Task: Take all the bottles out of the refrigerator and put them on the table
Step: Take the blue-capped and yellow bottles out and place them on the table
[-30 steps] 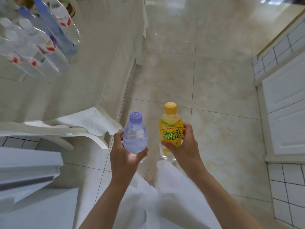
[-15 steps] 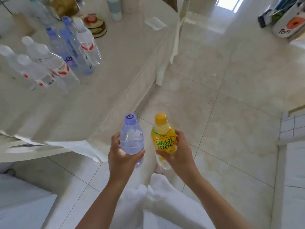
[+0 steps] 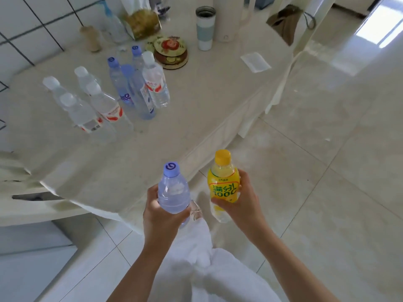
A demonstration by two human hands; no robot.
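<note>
Left hand (image 3: 162, 216) grips purple-cap bottle (image 3: 173, 190), right hand (image 3: 242, 205) grips yellow bottle (image 3: 223, 186), both just off bench (image 3: 196, 118) near edge; crowded standing bottles (image 3: 139, 88) could topple if bumped.

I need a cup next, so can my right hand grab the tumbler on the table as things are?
Probably not yet. The right hand already grips the yellow bottle, and the tumbler stands at the table's far end.
</note>
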